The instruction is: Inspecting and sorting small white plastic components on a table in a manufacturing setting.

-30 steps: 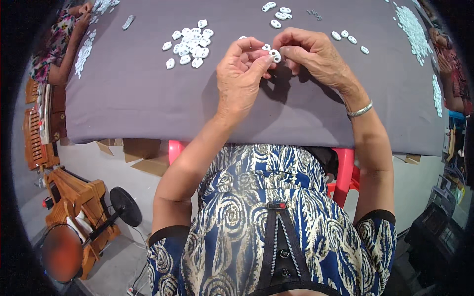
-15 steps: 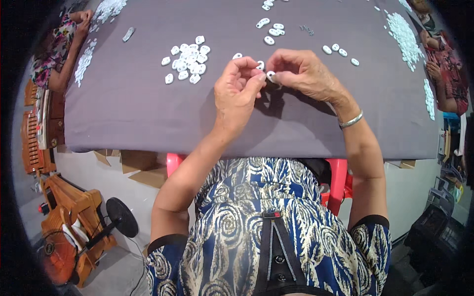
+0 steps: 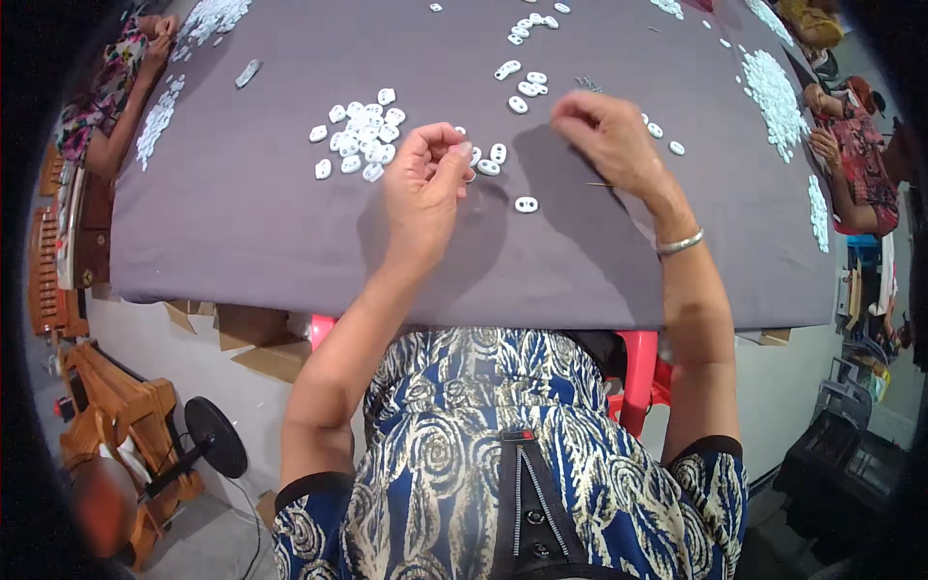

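My left hand (image 3: 425, 184) hovers left of centre over the cloth, thumb and forefinger pinched together. A small pale rim shows below the fingertips, but what they hold is too hidden to name. To the right, my right hand (image 3: 614, 145) is raised with curled fingers, slightly blurred, and a thin brown stick (image 3: 599, 184) juts out from under its palm. Between the hands lies a white oval piece with two dark holes (image 3: 526, 205). Similar white pieces (image 3: 488, 167) rest just beyond my left fingertips. Beyond my right fingertips is a little heap of thin dark metal bits (image 3: 587, 83), partly hidden.
A pile of white two-holed pieces (image 3: 365, 130) sits left of my left hand. More pieces (image 3: 528, 89) lie scattered farther off. On the grey tablecloth (image 3: 242, 232) there is also a small grey object (image 3: 248, 73). Larger white heaps (image 3: 773, 101) lie near other people at both sides.
My hands have separated; the left shifted left, the right moved away to the right. A white two-holed piece now lies on the cloth between them. The brown stick has come into view.
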A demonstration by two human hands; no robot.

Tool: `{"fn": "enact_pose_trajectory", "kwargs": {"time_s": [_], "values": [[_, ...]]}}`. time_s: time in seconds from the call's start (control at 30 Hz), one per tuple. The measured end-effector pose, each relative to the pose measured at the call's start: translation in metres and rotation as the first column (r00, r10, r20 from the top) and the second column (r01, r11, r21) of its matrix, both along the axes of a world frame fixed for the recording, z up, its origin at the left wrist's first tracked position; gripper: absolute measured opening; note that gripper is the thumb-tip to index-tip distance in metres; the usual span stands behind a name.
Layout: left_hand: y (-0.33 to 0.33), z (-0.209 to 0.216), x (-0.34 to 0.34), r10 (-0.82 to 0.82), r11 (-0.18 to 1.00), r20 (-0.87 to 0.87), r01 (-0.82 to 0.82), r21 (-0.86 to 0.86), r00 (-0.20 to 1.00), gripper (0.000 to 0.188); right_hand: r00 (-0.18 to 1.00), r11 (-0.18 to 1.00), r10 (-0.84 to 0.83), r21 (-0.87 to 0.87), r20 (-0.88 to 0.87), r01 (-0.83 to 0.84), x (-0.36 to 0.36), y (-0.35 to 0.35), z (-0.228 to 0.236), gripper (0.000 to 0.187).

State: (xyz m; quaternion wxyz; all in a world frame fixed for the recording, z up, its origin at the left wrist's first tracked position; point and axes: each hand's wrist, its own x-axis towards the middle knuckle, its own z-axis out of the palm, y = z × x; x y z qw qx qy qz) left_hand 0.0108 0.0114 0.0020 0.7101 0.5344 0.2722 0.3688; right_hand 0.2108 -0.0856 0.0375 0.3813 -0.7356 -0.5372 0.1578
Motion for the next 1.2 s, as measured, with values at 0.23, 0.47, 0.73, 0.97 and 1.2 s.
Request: {"fn": "enact_pose_trajectory", "kwargs": {"time_s": [0.23, 0.47, 0.73, 0.97, 1.2], "values": [[0.000, 0.000, 0.002, 0.005, 0.999, -0.005, -0.005, 0.032, 1.000, 0.010, 0.964, 0.994, 0.101, 0.022, 0.248, -0.110, 0.030, 0.040, -0.018, 0.016], [0.000, 0.002, 0.001, -0.005, 0.999, -0.012, 0.006, 0.033, 1.000, 0.010, 0.940, 0.987, 0.158, -0.036, 0.301, -0.155, 0.037, 0.054, -0.014, 0.013], [-0.003, 0.004, 0.001, 0.023, 0.997, -0.050, -0.019, 0.072, 0.998, 0.012, 0.993, 0.991, 0.110, -0.086, 0.036, -0.106, 0.009, 0.028, 0.000, 0.014], [-0.011, -0.001, 0.003, -0.030, 0.990, 0.084, 0.018, 0.136, 0.996, 0.027, 0.767, 0.995, 0.094, 0.087, -0.634, -0.050, -0.043, 0.016, -0.005, 0.012], [-0.005, -0.008, 0.004, -0.011, 0.973, 0.054, -0.002, 0.229, 0.998, 0.032, 0.772, 0.990, 0.098, 0.144, -0.628, -0.009, -0.061, 0.016, -0.009, 0.011]]}}
